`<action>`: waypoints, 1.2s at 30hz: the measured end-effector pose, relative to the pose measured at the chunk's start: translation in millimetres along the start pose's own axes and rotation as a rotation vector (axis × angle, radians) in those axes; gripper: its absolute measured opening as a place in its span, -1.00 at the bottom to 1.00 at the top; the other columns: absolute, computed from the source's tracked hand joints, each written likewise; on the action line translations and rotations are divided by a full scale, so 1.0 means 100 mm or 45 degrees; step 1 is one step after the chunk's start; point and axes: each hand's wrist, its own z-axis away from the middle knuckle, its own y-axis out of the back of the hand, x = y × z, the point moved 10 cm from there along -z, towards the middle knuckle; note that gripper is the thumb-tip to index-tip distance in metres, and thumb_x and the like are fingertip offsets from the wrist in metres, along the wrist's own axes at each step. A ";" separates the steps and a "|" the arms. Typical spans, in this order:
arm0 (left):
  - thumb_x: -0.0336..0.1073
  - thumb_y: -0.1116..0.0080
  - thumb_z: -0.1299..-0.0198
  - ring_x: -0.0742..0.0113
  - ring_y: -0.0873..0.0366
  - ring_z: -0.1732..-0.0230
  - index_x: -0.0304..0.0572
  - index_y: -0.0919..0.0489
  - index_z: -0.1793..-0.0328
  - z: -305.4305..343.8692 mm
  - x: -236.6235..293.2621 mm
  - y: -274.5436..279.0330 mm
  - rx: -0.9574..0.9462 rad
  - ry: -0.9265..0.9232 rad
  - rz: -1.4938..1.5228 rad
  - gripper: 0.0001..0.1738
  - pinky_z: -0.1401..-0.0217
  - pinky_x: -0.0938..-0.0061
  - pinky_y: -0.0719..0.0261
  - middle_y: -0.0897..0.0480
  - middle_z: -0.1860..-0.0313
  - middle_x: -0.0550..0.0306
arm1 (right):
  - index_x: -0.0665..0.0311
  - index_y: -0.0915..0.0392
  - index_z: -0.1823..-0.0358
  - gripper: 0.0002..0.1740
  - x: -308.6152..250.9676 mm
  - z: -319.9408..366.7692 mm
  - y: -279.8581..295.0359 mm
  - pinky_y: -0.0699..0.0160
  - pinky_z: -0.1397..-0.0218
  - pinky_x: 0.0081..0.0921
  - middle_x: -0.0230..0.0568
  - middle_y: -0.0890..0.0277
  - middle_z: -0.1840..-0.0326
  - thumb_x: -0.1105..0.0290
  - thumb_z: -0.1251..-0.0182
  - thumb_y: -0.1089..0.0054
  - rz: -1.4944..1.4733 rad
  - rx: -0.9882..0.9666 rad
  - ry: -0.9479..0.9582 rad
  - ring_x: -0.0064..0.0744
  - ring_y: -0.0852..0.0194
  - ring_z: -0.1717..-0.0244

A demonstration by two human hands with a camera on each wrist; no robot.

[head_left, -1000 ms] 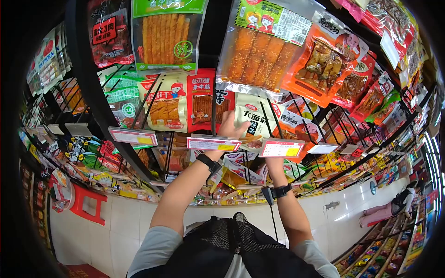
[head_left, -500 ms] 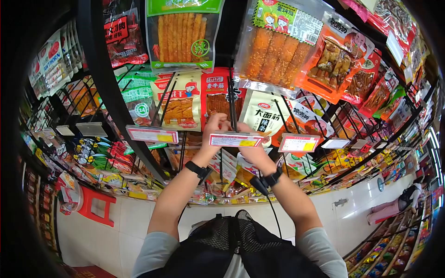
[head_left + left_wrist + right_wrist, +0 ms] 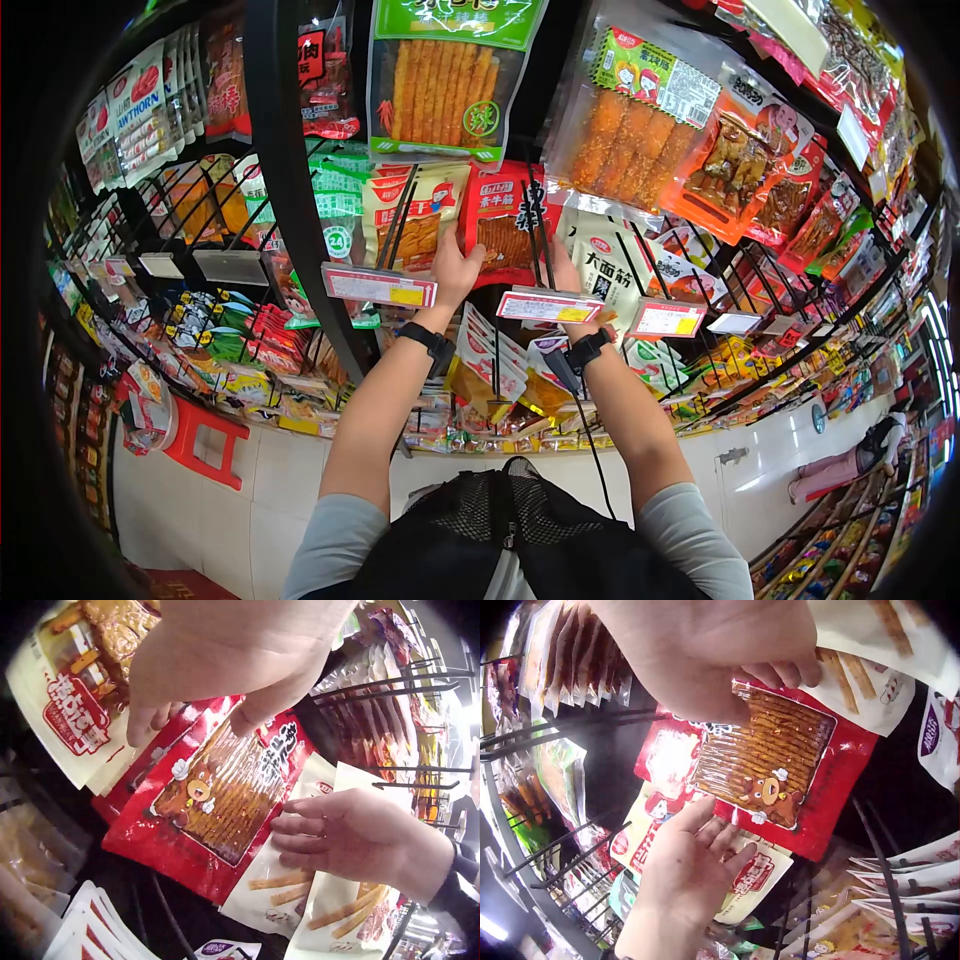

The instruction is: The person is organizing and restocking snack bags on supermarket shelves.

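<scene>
A red packet of brown strips point(image 3: 505, 225) point(image 3: 217, 806) point(image 3: 780, 750) hangs behind a price tag point(image 3: 548, 306). My left hand point(image 3: 455, 278) point(image 3: 232, 652) point(image 3: 679, 870) grips its left edge, the thumb on the front. At the right edge my right hand point(image 3: 568, 285) point(image 3: 364, 836) point(image 3: 720, 652) holds it, its thumb on the front in the right wrist view. Cream packets with red print point(image 3: 415, 210) point(image 3: 82, 720) hang to the left, and white packets point(image 3: 605, 265) point(image 3: 349, 907) to the right. In the head view, the tag and hooks partly cover the right hand.
Above hang a green-topped packet point(image 3: 445, 85) and a clear packet of orange rolls point(image 3: 635, 120). Black hooks point(image 3: 555, 731) jut outward, and a dark upright post point(image 3: 275, 130) stands left. A red stool point(image 3: 205, 440) and a distant person point(image 3: 850, 455) are on the tiled floor.
My hands have parted from close together near the hook to opposite edges of the red packet. The shelf goods have shifted rightward in the head view.
</scene>
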 end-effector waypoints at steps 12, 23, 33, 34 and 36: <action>-0.21 -0.44 -0.16 0.22 -0.53 -0.22 -0.52 -0.16 -0.49 -0.31 0.06 -0.17 -0.354 0.337 0.555 -0.08 -0.28 0.38 -0.48 -0.53 -0.23 -0.16 | 0.41 -0.26 -0.39 -0.34 -0.13 -0.15 0.09 -0.54 -0.11 -0.01 0.35 -0.59 0.04 0.34 -0.27 -0.12 0.193 -0.004 -0.112 0.30 -0.57 -0.02; -0.33 -0.20 -0.36 0.47 -0.57 -0.01 -0.25 -0.51 -0.27 -0.18 0.27 -0.33 -0.513 0.321 0.736 -0.61 -0.06 0.49 -0.53 -0.66 -0.07 0.22 | 0.51 -0.11 -0.47 -0.30 0.14 -0.28 0.01 -0.42 -0.27 -0.46 0.01 -0.50 -0.25 0.42 -0.38 -0.14 -0.526 0.009 -0.148 -0.32 -0.48 -0.22; -0.35 -0.16 -0.37 0.39 -0.54 -0.12 -0.33 -0.49 -0.30 0.04 0.49 -0.03 -0.576 0.168 0.593 -0.59 -0.27 0.40 -0.43 -0.65 -0.11 0.14 | 0.42 -0.22 -0.41 -0.50 -0.04 0.00 0.14 -0.50 -0.11 -0.56 -0.10 -0.54 -0.18 0.40 -0.54 -0.03 -0.913 -0.007 -0.202 -0.49 -0.52 -0.09; -0.34 -0.17 -0.37 0.39 -0.54 -0.12 -0.33 -0.49 -0.30 0.07 0.56 0.02 -0.588 0.146 0.611 -0.59 -0.26 0.40 -0.44 -0.65 -0.11 0.14 | 0.40 -0.23 -0.41 -0.52 0.14 0.04 0.07 -0.50 -0.10 -0.57 -0.12 -0.54 -0.17 0.41 -0.55 -0.02 -0.880 -0.062 -0.241 -0.50 -0.52 -0.07; -0.33 -0.18 -0.36 0.39 -0.54 -0.11 -0.33 -0.50 -0.30 0.13 0.72 0.10 -0.611 0.102 0.650 -0.58 -0.25 0.40 -0.45 -0.65 -0.11 0.13 | 0.36 -0.26 -0.39 -0.55 0.46 0.14 -0.01 -0.50 -0.09 -0.60 -0.15 -0.54 -0.15 0.41 -0.56 0.00 -0.807 -0.174 -0.316 -0.53 -0.52 -0.04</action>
